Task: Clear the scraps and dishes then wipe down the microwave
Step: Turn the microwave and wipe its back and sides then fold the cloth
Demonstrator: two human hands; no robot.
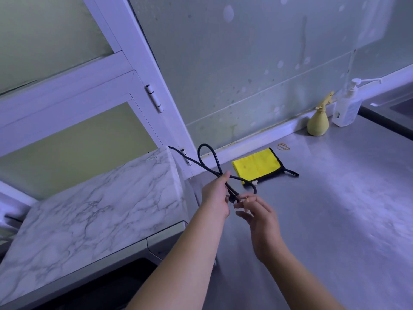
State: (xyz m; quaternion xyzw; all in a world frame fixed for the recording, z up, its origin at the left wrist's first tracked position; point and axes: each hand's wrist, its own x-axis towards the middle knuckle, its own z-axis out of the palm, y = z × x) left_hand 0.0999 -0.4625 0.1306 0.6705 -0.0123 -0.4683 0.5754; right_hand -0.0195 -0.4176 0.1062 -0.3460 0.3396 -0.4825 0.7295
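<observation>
Cord [209, 161], black, looped: pinched in your left hand [215, 198], right hand [260, 217] half-open just beside; microwave [89, 211] lies left, yellow cloth [257, 165] beyond, nearer your right.

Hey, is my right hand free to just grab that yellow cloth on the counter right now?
Probably not yet. The yellow cloth lies close, nothing blocking it, but your right hand is busy with a rubber band at the black cord that your left hand holds looped.
</observation>
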